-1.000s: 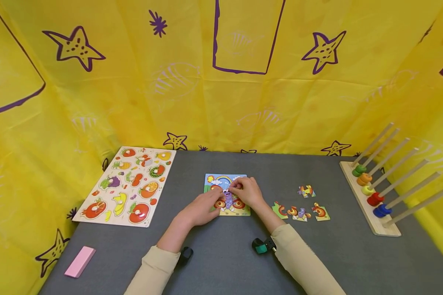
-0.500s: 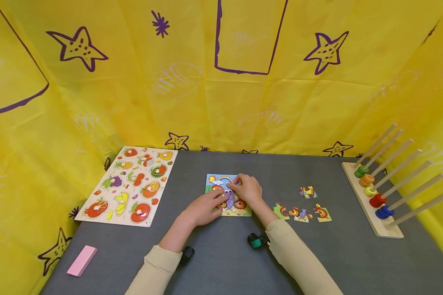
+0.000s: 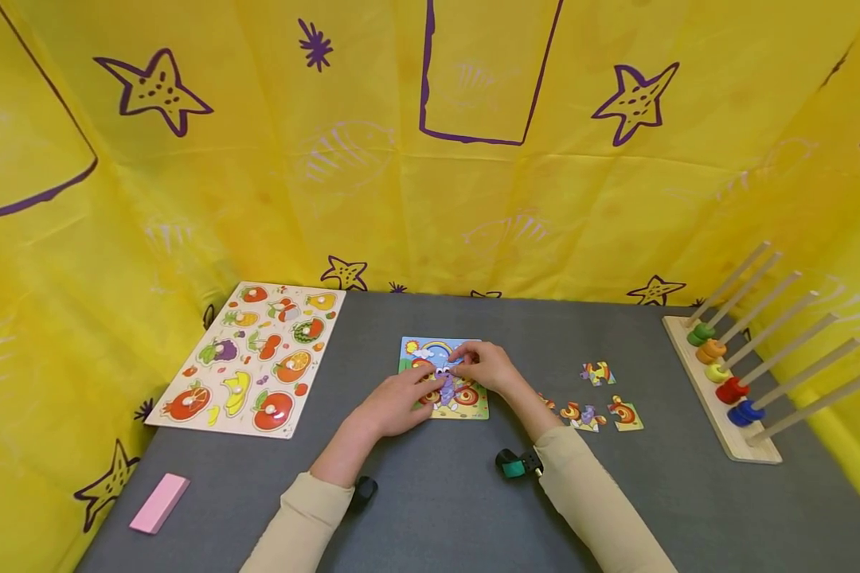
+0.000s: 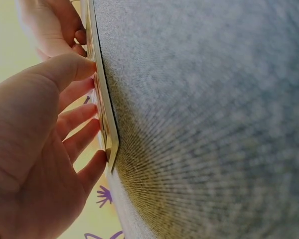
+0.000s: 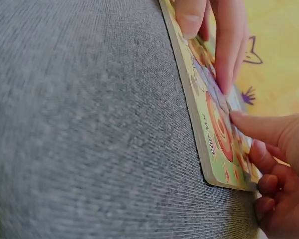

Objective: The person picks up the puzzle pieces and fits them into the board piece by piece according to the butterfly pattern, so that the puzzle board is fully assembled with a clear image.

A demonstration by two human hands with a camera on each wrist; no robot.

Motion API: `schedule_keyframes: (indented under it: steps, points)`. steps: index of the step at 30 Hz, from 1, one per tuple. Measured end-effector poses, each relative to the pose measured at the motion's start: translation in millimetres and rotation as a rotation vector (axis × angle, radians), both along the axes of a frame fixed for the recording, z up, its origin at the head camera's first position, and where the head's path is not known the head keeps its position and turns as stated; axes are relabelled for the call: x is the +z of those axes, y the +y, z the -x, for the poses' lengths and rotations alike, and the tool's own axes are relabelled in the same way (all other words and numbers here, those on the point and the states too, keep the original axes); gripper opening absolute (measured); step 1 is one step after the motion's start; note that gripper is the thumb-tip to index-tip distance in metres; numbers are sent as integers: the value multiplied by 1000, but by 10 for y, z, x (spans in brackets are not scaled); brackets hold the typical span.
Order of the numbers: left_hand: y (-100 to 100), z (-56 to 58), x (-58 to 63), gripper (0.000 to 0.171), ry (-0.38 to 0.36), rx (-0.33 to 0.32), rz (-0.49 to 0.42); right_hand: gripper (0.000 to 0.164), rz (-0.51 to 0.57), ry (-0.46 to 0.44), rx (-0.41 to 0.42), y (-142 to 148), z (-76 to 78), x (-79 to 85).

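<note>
A small square butterfly jigsaw puzzle (image 3: 473,409) lies mid-table, with a sun and rainbow along its top. My left hand (image 3: 396,402) rests on its left side, fingers spread across the picture. In the left wrist view, the thumb and fingertips (image 4: 95,125) of that hand meet the board's edge and face. My right hand (image 3: 493,368) is at the upper right of the puzzle, thumb and index finger apart near the butterfly's head. Seen from the right wrist, the thumb (image 5: 246,124) touches the puzzle's face while the other fingers bend beside the board (image 5: 208,160).
Loose jigsaw pieces (image 3: 625,414) lie to the right, one partly behind my right forearm. A fruit peg board (image 3: 211,358) is at the left, above a pink block (image 3: 160,503). At the right stands a peg rack (image 3: 724,410) with coloured rings. Yellow cloth (image 3: 373,199) encloses the back.
My right hand's thumb and index finger have spread apart over the puzzle, and its forearm has swung slightly right, covering part of a loose piece. The left hand stays in place.
</note>
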State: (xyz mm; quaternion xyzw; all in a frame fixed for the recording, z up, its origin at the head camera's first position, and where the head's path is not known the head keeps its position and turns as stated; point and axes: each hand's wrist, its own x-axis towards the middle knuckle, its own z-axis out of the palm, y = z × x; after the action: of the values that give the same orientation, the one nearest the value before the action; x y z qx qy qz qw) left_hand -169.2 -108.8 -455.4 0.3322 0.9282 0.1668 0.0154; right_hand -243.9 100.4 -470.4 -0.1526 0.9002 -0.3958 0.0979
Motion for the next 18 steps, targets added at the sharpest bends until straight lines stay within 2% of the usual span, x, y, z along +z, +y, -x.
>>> schedule_keyframes:
  steps: [4,9,13,18]
  points:
    - [19,-3,11,44,-45,15,-3,13,24,15,0,8,-27,-5]
    - [52,6,21,46,-112,43,15,12,73,93,22,86,-68,-46]
    - [70,17,12,47,-121,58,28,11,150,109,-29,220,-126,-68]
    - [70,14,1,46,-122,75,21,14,215,70,-109,442,-220,-74]
